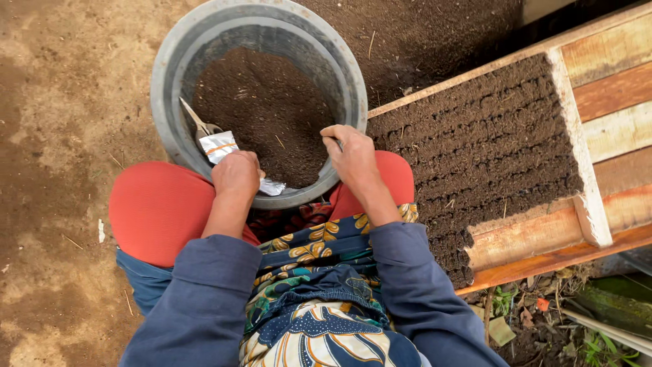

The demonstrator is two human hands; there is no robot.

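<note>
Two hands at the grey bucket (170, 75), which sits between our knees w/ dark soil (265, 109) inside. Our left hand (236, 175) is clenched on a small packet (221, 145), silvery-white w/ an orange stripe, crumpled, held over the bucket's near-left rim; scissors (195, 121) lie in the soil just beyond it. Our right hand (352, 158) grips the near-right rim, fingers curled over the edge. Wooden tray (584, 204) packed w/ soil is on our right.
</note>
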